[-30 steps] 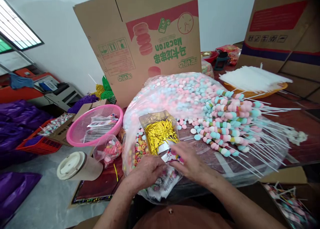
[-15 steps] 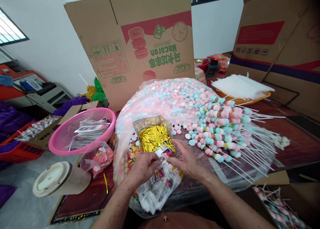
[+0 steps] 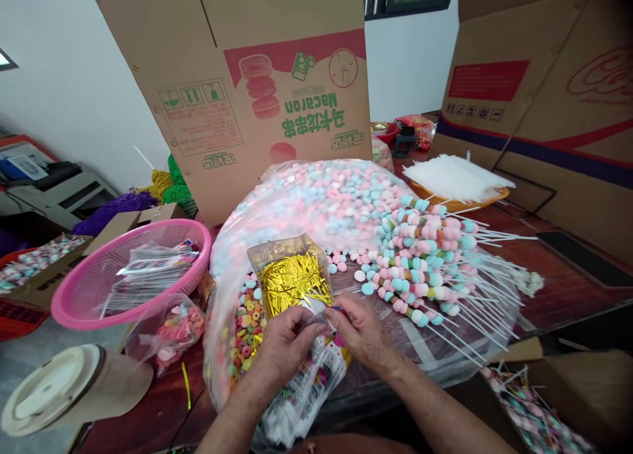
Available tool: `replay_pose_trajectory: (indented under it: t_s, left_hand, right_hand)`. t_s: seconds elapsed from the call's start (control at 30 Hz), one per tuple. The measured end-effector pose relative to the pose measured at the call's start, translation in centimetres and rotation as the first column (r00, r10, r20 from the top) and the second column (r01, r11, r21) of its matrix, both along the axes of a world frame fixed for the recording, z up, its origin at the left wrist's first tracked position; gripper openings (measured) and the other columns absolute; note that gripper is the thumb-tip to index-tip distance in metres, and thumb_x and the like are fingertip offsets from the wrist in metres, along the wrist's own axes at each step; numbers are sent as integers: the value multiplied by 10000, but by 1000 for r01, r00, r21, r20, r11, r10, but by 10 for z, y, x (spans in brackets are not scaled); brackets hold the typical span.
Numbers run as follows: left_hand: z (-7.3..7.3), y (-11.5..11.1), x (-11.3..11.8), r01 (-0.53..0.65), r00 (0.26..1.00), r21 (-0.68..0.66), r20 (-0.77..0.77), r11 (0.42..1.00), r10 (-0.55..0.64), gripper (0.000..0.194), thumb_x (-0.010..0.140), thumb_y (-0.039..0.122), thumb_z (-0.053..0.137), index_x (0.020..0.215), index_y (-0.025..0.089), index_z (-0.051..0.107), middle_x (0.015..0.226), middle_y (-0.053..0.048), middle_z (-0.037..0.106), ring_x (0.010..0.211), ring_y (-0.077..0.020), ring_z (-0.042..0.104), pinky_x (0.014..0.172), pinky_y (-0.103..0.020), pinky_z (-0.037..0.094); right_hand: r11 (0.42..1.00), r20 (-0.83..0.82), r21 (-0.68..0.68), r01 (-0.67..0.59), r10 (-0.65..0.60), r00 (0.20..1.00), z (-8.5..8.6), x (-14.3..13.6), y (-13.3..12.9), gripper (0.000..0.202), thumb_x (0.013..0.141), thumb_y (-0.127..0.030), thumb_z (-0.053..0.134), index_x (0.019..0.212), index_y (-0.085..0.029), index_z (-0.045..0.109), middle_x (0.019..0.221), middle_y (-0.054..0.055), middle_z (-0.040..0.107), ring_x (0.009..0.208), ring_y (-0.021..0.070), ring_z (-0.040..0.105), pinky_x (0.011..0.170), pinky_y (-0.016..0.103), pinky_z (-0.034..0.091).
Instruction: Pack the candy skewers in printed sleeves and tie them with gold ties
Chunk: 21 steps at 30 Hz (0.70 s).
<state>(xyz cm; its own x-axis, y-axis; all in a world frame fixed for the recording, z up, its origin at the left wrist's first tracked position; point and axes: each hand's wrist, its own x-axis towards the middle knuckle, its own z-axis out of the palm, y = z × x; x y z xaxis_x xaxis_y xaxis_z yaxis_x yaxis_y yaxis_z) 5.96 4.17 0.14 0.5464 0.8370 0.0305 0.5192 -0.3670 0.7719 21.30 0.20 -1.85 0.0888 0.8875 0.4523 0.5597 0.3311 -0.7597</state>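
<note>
Low in the middle, my left hand (image 3: 291, 338) and my right hand (image 3: 360, 330) are close together, thumbs and fingers pinched on the edge of a printed plastic bag (image 3: 321, 314). Several more printed plastic bags (image 3: 309, 398) lie in a stack just below my wrists. Right beyond my fingers, gold twist ties (image 3: 291, 279) fill a clear plastic container. Fruit-coloured candy rings (image 3: 246, 325) lie to the left of my left hand. Off to the right of my right hand is a heap of pink, white and blue candy skewers (image 3: 425, 259) with white sticks.
A large clear bag of pastel candies (image 3: 316, 196) stands behind, before a cardboard box (image 3: 188, 51). At left are a pink basket (image 3: 69, 302) of packets and a lidded cup (image 3: 119, 381). White sleeves (image 3: 457, 177) lie in an orange basket at right. A box of skewers (image 3: 539, 408) sits lower right.
My right hand has drawn in from spread fingers to a pinch on the bag's edge, close beside my left. The camera view has shifted a little, moving the surroundings leftward.
</note>
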Motion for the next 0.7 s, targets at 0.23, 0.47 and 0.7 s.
replay_pose_trajectory:
  t_s: [0.23, 0.47, 0.7]
  left_hand:
    - [-3, -10, -14, 154, 985, 288, -123, 945, -122, 308, 893, 298, 371, 729, 163, 593, 643, -27, 581, 629, -150, 546, 594, -248, 403]
    - [-12, -4, -35, 115, 992, 292, 22, 949, -127, 223, 895, 245, 398, 904, 179, 612, 819, -33, 649, 774, -137, 597, 709, -237, 453]
    - [-2, -8, -38, 134, 988, 419, 17, 898, -156, 232, 895, 247, 396, 915, 196, 622, 855, -35, 677, 809, -151, 608, 752, -271, 455]
  right_hand:
    - [967, 40, -108, 230, -227, 973, -1, 55, -23, 450, 910, -372, 303, 502, -191, 363, 466, -39, 360, 441, 92, 352, 438, 213, 280]
    - [795, 902, 23, 606, -277, 331, -12, 181, -74, 173, 775, -123, 502, 807, -201, 652, 830, 78, 630, 776, 244, 531, 629, 349, 331]
    - [912, 957, 80, 403, -183, 225, -22, 196, -74, 212, 754, -58, 502, 779, -202, 655, 919, 94, 648, 840, 272, 542, 626, 374, 349]
